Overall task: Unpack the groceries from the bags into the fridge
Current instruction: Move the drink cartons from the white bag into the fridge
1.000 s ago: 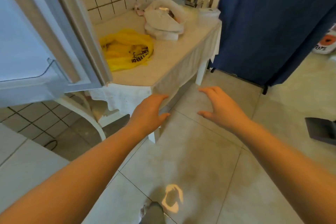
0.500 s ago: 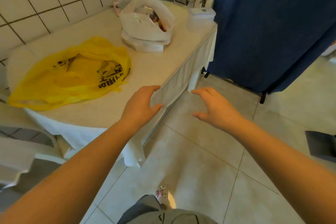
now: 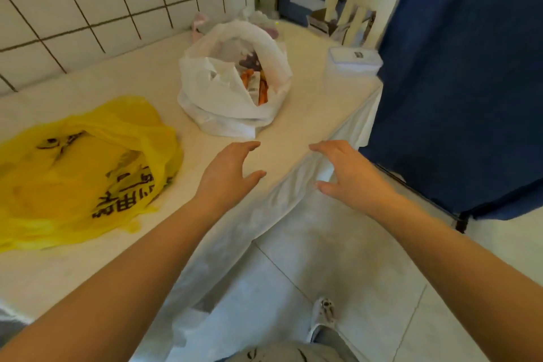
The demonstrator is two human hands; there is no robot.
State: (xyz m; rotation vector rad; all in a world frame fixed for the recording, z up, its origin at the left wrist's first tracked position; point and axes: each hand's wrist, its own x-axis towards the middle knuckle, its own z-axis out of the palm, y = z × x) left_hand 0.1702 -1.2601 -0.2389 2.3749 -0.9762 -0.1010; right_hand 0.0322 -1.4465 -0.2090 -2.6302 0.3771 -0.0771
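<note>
White bag (image 3: 232, 97) gaping (orange packets inside); yellow bag (image 3: 79, 173) slumped flat.

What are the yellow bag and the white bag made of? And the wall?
The yellow bag looks like thin, slightly see-through plastic film: it lies crumpled and glossy. The white bag seems the same kind of plastic, wrinkled and folded over at its mouth. The wall looks like glazed white ceramic tile with dark grout lines.

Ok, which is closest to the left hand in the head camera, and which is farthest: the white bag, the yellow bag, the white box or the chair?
From the left hand:
1. Yellow bag, on the table to its left, and white bag, straight ahead: too close to call.
2. White box, at the table's far right corner.
3. Chair, beyond the table's far end.
</note>
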